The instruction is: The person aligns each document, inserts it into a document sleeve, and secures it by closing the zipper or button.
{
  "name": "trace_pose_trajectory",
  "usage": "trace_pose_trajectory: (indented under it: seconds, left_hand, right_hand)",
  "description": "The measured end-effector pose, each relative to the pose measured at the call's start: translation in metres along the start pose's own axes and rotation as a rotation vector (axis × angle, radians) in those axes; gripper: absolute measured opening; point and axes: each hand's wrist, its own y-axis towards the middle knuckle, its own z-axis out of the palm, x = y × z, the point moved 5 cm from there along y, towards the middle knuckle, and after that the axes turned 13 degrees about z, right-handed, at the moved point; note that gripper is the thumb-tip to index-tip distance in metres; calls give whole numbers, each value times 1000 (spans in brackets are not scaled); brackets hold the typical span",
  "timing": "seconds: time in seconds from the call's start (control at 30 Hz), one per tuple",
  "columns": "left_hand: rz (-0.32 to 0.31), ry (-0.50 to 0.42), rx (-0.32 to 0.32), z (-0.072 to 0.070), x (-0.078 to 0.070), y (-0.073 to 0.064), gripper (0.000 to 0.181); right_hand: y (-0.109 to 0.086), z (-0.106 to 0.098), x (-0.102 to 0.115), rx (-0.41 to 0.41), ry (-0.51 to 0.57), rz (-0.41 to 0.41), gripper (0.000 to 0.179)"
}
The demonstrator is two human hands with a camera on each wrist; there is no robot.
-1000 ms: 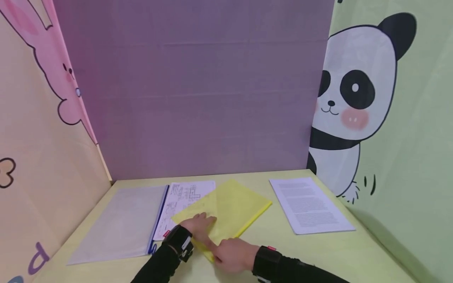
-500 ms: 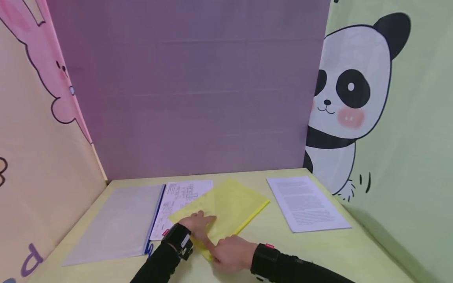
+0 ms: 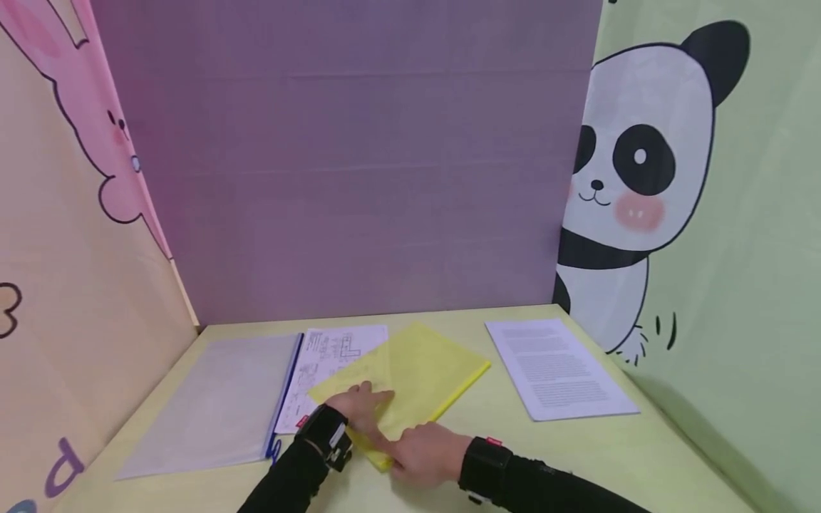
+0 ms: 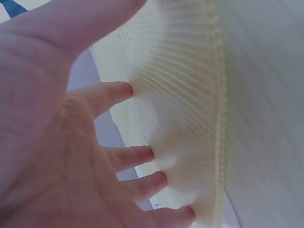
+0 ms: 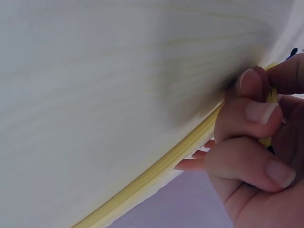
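Observation:
A yellow mesh zipper pouch (image 3: pixel 430 367) lies askew in the middle of the table, its yellow zipper edge (image 5: pixel 161 164) toward the person. My left hand (image 3: pixel 359 407) rests on the pouch's left part; in the left wrist view its spread fingertips (image 4: pixel 142 154) press on the mesh. At the pouch's near corner, my right hand (image 3: pixel 431 454) has its fingers curled and pinches a yellow strip, seemingly the zipper pull (image 5: pixel 271 95). The left thumb reaches close to the right hand. What is inside the pouch cannot be told.
Left of the pouch lies a translucent folder (image 3: pixel 205 406) with a blue zipper edge. A white sheet with line drawings (image 3: pixel 321 363) is partly under the pouch. A stack of printed pages (image 3: pixel 558 370) lies at the right. Behind the table hangs a purple cloth (image 3: pixel 372 178).
The view shifts slightly with the head. Both hands keep nearly the same places on the pouch; nothing is taken up or let go.

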Motion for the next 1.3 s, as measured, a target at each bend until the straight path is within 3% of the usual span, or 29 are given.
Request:
trace_pose_trajectory:
  seconds: [0.23,0.57,1.3]
  left_hand:
    - [-14,-6,4,1,0,1,100]
    - [-18,3,5,-1,-2,1,100]
    - [-46,30,15,-3,-2,2,102]
  right_hand:
    - [-1,-4,0,3,-19,0,20]
    - [-1,-5,-3,35,5,8,18]
    - [1,-4,-2,24,44,19,12]
